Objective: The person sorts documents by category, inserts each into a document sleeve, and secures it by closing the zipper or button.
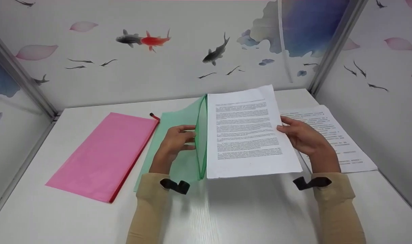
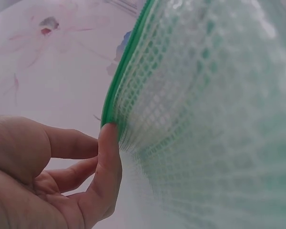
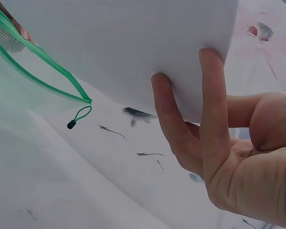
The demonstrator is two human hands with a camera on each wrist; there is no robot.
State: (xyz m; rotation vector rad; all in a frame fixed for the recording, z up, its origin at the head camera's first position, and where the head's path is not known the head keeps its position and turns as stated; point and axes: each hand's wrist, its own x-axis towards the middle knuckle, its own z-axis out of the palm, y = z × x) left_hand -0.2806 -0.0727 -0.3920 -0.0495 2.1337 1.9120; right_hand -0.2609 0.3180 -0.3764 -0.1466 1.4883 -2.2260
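A green mesh zipper pouch is held up with its zipper edge gaping in the middle of the table. My left hand pinches one lip of that opening; in the left wrist view, thumb and fingers meet at the green zipper band. My right hand pinches the right edge of printed sheets, thumb on the front and fingers behind. The sheets' left edge is right at the pouch's mouth, their lower edge raised over the table. A zipper pull dangles from the pouch corner in the right wrist view.
A pink zipper pouch with a red zipper lies flat on the left. More printed sheets lie at the right edge of the white table. Panels with painted fish stand at the back and sides.
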